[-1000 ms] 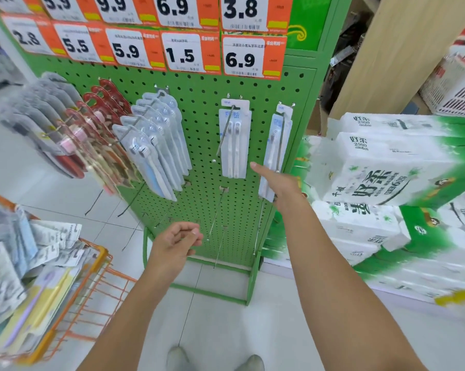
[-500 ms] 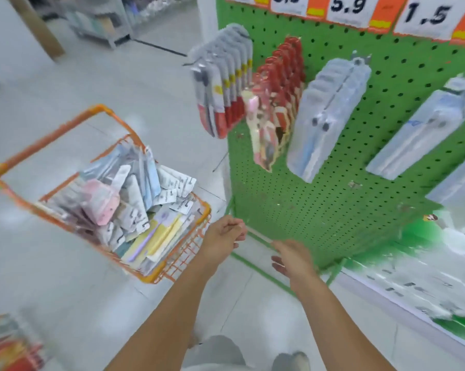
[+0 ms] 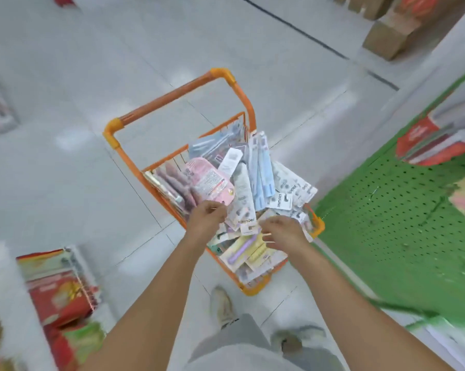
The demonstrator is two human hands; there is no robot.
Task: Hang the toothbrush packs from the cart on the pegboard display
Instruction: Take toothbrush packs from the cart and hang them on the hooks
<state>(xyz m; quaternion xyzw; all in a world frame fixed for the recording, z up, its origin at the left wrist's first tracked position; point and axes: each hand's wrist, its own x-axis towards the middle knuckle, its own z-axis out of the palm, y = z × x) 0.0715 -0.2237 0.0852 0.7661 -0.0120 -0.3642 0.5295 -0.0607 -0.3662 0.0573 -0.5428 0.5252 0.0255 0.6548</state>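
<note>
grey shop floor; gaze swung from green pegboard (image 3: 402,210) to orange cart (image 3: 172,95). left hand (image 3: 205,219), right hand (image 3: 286,232) reach together into toothbrush packs (image 3: 242,183), grip unclear: next pick starting.

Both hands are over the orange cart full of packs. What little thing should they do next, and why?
Probably close the right hand on one pack from the top of the pile in the orange cart. Both it and the left hand sit over the packs, seemingly holding none, and the green pegboard waits to the right.
</note>
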